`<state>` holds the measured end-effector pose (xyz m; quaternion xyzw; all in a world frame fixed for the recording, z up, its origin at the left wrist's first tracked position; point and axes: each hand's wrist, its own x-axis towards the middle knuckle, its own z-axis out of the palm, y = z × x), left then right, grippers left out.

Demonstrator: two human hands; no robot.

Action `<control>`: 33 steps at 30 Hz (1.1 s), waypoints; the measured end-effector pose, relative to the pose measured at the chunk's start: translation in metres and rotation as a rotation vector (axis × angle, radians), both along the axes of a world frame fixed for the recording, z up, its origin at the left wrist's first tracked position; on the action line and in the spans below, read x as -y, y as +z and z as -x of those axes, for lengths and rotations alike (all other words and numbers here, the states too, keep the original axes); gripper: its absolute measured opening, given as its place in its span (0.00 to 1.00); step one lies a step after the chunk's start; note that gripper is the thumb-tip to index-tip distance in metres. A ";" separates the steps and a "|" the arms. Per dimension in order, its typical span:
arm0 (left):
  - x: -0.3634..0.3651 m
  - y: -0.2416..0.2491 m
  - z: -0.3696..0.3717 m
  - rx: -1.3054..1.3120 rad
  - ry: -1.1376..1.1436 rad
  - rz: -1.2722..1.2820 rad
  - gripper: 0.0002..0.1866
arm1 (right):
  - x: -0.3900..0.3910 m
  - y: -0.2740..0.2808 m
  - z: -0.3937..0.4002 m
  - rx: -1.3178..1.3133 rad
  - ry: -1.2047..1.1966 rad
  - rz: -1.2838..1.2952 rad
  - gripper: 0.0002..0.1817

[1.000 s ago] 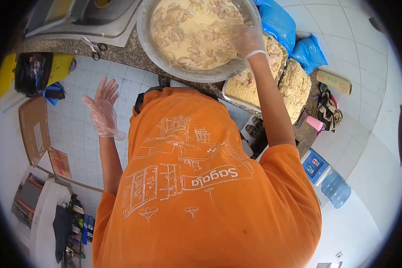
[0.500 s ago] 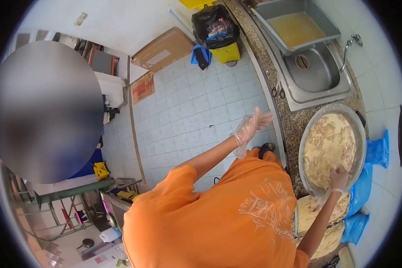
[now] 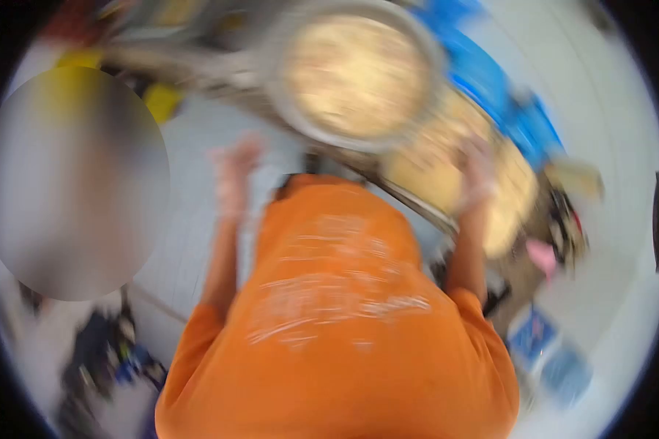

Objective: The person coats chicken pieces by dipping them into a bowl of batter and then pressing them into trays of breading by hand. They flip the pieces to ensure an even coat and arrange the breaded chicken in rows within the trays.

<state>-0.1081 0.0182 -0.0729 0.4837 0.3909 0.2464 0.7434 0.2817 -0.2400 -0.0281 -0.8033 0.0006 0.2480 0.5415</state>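
The whole view is smeared by motion. My left hand (image 3: 238,168), in a clear plastic glove, is raised over the floor beside the counter, holding nothing I can see, its fingers apart. My right hand (image 3: 477,168), also gloved, is over a tray (image 3: 516,208) of pale, flour-like coating; blur hides its fingers and anything in them. Left of that hand lie coated pieces (image 3: 428,157). Beyond the trays, a large round metal bowl (image 3: 277,91) holds pieces in creamy yellowish batter (image 3: 355,77).
Blue plastic bags (image 3: 479,77) lie along the wall behind the bowl and trays. A pink item (image 3: 542,256) and blurred clutter are on the counter at the right. Something yellow (image 3: 162,101) stands on the floor at the upper left.
My view has swung right, towards the trays. My right hand has left the batter bowl and moved over the coating tray. My left hand remains raised off to the side.
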 end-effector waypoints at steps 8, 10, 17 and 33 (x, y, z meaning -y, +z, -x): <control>0.043 0.007 -0.031 -0.180 -0.115 0.184 0.57 | 0.139 0.014 -0.017 0.135 -0.097 0.077 0.11; 0.045 0.001 -0.031 -0.192 -0.150 0.182 0.57 | 0.138 -0.018 -0.009 0.245 0.036 0.112 0.12; 0.075 0.017 -0.074 -0.192 -0.299 0.133 0.56 | 0.125 -0.034 0.024 0.274 0.094 0.042 0.13; 0.212 0.010 -0.248 -0.292 -0.265 0.524 0.53 | 0.148 -0.124 0.031 -0.262 -0.126 0.163 0.24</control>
